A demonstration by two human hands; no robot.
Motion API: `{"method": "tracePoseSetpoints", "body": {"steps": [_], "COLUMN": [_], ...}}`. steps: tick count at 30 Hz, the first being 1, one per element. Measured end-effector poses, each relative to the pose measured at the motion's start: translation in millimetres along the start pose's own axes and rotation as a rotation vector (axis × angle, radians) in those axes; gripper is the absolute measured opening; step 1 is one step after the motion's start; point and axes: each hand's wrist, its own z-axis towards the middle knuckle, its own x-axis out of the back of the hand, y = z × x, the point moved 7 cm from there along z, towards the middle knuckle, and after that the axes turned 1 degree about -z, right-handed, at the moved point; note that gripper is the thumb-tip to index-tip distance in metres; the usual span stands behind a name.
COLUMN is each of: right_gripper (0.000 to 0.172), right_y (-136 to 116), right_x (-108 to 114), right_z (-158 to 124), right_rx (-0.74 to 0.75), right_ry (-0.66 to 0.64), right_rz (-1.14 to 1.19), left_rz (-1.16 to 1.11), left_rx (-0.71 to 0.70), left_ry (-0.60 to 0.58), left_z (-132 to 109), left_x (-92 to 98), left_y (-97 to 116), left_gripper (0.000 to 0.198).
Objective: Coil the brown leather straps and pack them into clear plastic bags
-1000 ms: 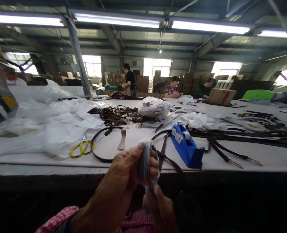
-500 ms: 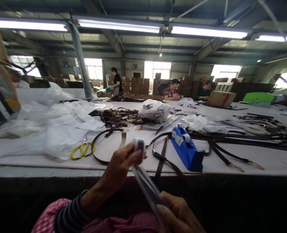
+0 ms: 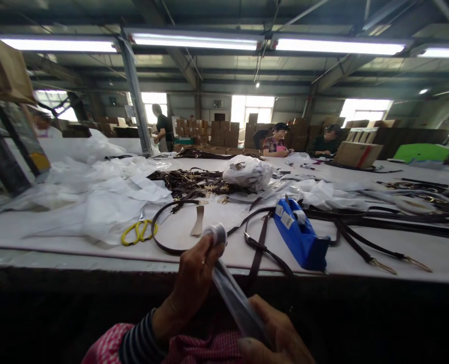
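My left hand (image 3: 194, 270) is closed around a small roll with a pale rim (image 3: 217, 233), just over the table's front edge. From that roll a translucent, plastic-looking strip (image 3: 234, 293) slants down to the right. My right hand (image 3: 275, 326) grips the strip's lower part, thumb on top, low in front of my body. On the table beyond lie a dark strap (image 3: 160, 242), yellow-handled scissors (image 3: 139, 232) and a short tan piece (image 3: 197, 221). A blue tape dispenser (image 3: 302, 237) stands right of the roll, beside a buckled dark strap (image 3: 260, 242).
A heap of dark straps with metal clips (image 3: 186, 182) lies mid-table near a white plastic bag (image 3: 249, 172). White sheeting (image 3: 106, 207) spreads over the left. More straps (image 3: 395, 217) and a cardboard box (image 3: 357, 154) are to the right. Several people work farther back.
The view has shifted slightly, so the table's things sit farther right. My left hand tilts the roll, showing more of its end face. A standing person in back has turned and moved left.
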Motion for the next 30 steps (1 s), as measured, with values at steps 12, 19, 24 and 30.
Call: {"method": "tracePoseSetpoints", "body": {"steps": [12,19,24,30], "right_gripper": [0.029,0.036,0.055,0.070], "right_y": [-58.8,-63.3,-34.3,-35.7], "right_x": [46.0,33.0,25.2,4.6], "right_z": [33.7,24.8,17.6,28.3], "right_rx": [0.282,0.367,0.273,0.360], "right_ry": [-0.072,-0.177,0.087,0.389], "right_rz": [-0.750,-0.774,-0.350,-0.008], "left_rz": [0.513,-0.256,-0.840,-1.142], "left_rx": [-0.416,0.411,0.765,0.664], "left_ry": [-0.623,-0.960,-0.776,-0.436], "left_z": [-49.8,-47.4,-56.9,-30.9], "left_x": [-24.6,-17.2,-32.4,-48.6], "left_y": [18.4,27.5,18.9,28.0], "left_gripper": [0.015,0.023,0.033,0.037]}}
